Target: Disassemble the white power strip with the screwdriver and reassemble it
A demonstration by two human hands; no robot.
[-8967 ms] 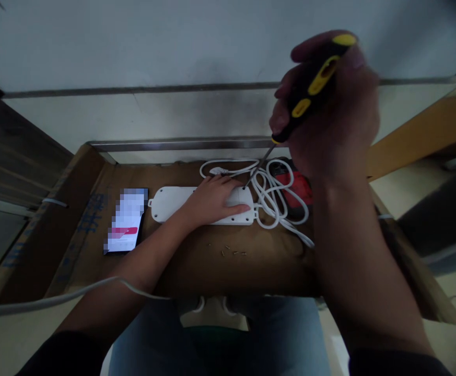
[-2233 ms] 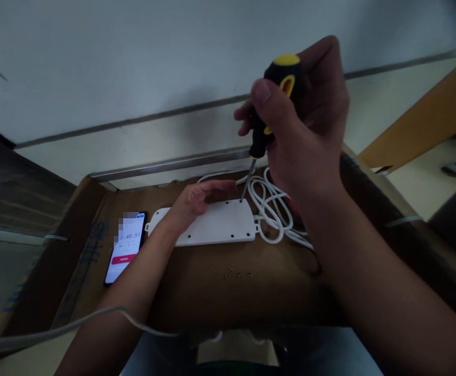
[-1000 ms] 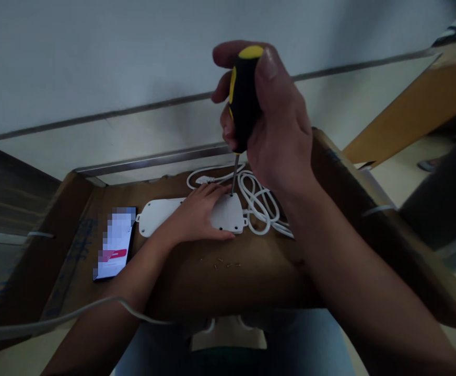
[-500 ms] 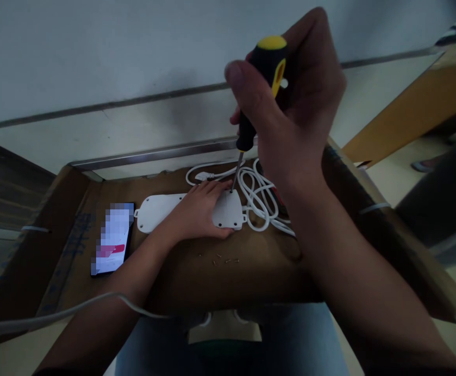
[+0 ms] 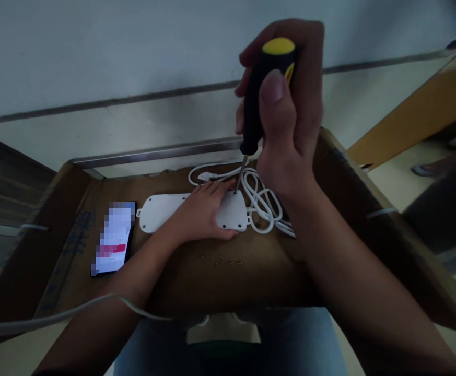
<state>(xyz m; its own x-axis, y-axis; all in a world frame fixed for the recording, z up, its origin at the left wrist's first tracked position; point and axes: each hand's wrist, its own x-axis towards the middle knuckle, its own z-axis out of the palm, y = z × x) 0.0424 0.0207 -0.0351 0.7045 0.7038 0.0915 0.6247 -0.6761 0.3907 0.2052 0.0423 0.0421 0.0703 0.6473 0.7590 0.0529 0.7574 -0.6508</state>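
Observation:
A white power strip [image 5: 161, 211] lies with its screw holes facing up on brown cardboard. My left hand [image 5: 202, 211] rests across it, thumb at the near edge and fingers at the far edge, gripping it. My right hand [image 5: 294, 109] is wrapped round the black and yellow handle of a screwdriver [image 5: 255, 109]. The screwdriver leans a little, its tip at the far right corner hole of the strip. Several small screws [image 5: 231, 262] lie on the cardboard nearer to me. The strip's white cable [image 5: 265, 209] is coiled at its right.
A phone [image 5: 114, 240] with a lit screen lies left of the strip. Raised cardboard walls [image 5: 372, 224] stand at both sides. Another white cable [image 5: 67, 312] crosses above my left forearm. Part of another person [image 5: 443, 193] shows at the right.
My right hand has turned round the screwdriver handle, its thumb now upright against the handle. The strip, cable and screws appear slightly further right in view. My left hand keeps its hold.

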